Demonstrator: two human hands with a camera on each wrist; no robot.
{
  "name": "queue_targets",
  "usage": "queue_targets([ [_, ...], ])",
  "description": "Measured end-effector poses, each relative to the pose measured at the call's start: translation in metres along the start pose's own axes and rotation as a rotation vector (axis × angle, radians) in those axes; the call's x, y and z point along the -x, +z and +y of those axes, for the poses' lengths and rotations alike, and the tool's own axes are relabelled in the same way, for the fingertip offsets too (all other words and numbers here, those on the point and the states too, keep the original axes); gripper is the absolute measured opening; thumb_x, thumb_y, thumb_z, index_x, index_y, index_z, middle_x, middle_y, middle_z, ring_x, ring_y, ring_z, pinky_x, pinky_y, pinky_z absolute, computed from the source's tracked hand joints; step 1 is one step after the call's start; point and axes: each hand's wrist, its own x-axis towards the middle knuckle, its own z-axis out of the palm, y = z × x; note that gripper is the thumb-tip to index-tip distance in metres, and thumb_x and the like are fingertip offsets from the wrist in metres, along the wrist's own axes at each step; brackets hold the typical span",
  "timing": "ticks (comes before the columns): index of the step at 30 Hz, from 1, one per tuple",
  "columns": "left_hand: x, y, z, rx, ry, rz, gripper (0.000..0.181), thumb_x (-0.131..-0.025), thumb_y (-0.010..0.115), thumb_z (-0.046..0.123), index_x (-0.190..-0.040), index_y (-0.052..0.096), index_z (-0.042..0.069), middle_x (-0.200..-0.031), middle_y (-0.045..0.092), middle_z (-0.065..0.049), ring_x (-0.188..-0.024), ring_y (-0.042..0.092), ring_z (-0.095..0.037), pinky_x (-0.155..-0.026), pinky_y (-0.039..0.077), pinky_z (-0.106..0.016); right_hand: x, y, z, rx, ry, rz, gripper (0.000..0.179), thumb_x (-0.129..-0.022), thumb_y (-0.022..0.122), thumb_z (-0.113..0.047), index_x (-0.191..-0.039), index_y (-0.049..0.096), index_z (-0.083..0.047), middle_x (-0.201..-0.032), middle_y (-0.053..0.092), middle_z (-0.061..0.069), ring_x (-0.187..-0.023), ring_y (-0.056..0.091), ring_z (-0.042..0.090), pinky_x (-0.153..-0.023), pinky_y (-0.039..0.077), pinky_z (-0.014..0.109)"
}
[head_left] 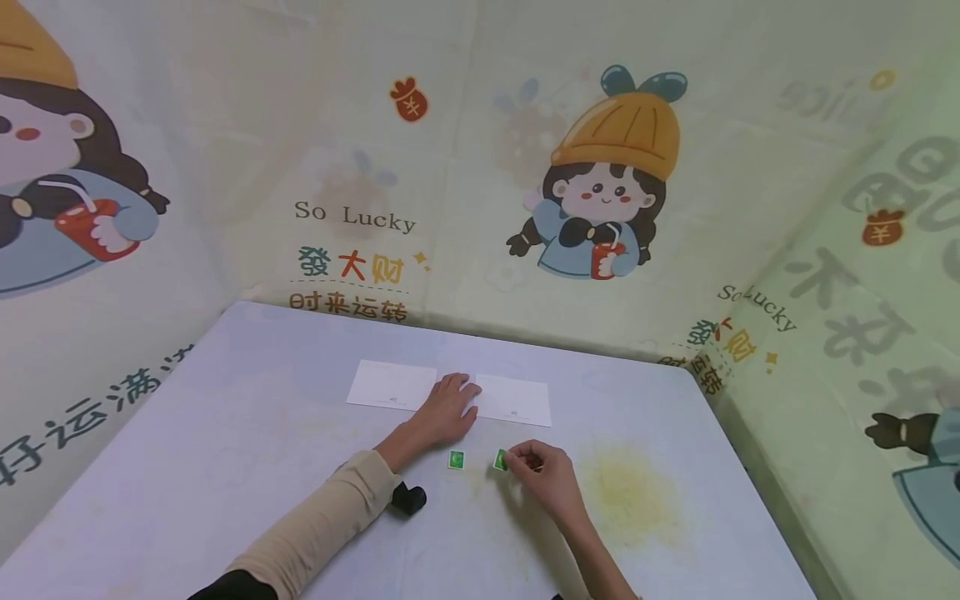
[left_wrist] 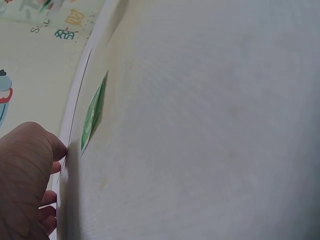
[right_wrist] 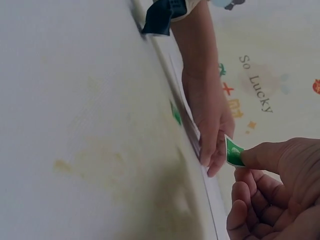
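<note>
Green stamp (head_left: 499,459) with a white border, pinched by one side between thumb and forefinger of the right grip (head_left: 546,479); the other fingers are curled in, nothing else visible in them. It's raised off the counter (head_left: 225,417), green face plain in the right wrist view. Second green stamp (head_left: 457,460) lies on the counter to the left of it, untouched, in front of the left grip (head_left: 446,408). That one is loosely spread and low, reaching across the gap between the left white card (head_left: 390,385) and the right white card (head_left: 513,400), fingertips at the latter's left edge. Holds nothing that shows; can't tell how firmly it presses.

Progress, my read: early. One stamp picked up, the other not; no green on the visible part of either card. Small print on both, unreadable.

In the way: the left grip hides the inner end of the left white card plus most of the gap. Right white card looks mostly uncovered. Beige sleeve (head_left: 322,508) crosses the counter at left, black piece (head_left: 408,500) beside its cuff, use unclear. Yellow stain (head_left: 630,492) right of the right grip, no obstacle. Printed cloth behind: cartoon girl (head_left: 615,183), "So Lucky" lettering (head_left: 355,217).
</note>
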Motion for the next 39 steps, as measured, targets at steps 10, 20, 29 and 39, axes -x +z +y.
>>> queue_targets([
  [10,0.002,-0.001,0.001,0.037,-0.026,-0.015,0.043,-0.097,0.051,0.032,-0.136,0.05,0.013,-0.145,0.04,-0.015,-0.137,0.031,-0.03,-0.112,0.026,-0.045,0.013,-0.009,-0.015,-0.086,-0.005,0.03,0.016,-0.085,0.073,-0.03,-0.081,0.07,-0.015,-0.071,0.065,-0.002,-0.066,0.059,0.011,-0.059,0.047,0.022],
  [20,0.009,-0.007,0.007,0.1,-0.021,0.029,0.042,-0.097,0.051,0.032,-0.136,0.05,0.015,-0.146,0.04,-0.013,-0.137,0.031,-0.027,-0.111,0.028,-0.045,0.027,-0.016,-0.034,-0.09,-0.02,0.09,0.007,-0.085,0.073,-0.028,-0.082,0.07,-0.022,-0.072,0.066,-0.008,-0.068,0.06,0.01,-0.065,0.05,0.023],
  [29,0.018,-0.022,0.023,0.131,-0.01,0.093,0.042,-0.096,0.053,0.032,-0.134,0.051,0.016,-0.143,0.042,-0.013,-0.134,0.035,-0.028,-0.109,0.033,-0.045,0.035,-0.019,-0.04,-0.121,-0.123,0.171,0.006,-0.085,0.074,-0.022,-0.081,0.069,-0.024,-0.072,0.063,-0.009,-0.066,0.058,0.012,-0.061,0.047,0.023],
  [39,0.052,-0.049,0.053,0.293,-0.016,0.139,0.042,-0.095,0.056,0.029,-0.134,0.051,0.015,-0.14,0.045,-0.011,-0.13,0.041,-0.026,-0.103,0.04,-0.047,0.044,-0.017,-0.052,-0.1,-0.212,0.27,0.011,-0.081,0.076,-0.01,-0.082,0.069,-0.018,-0.074,0.062,-0.01,-0.065,0.055,0.009,-0.06,0.046,0.022],
])
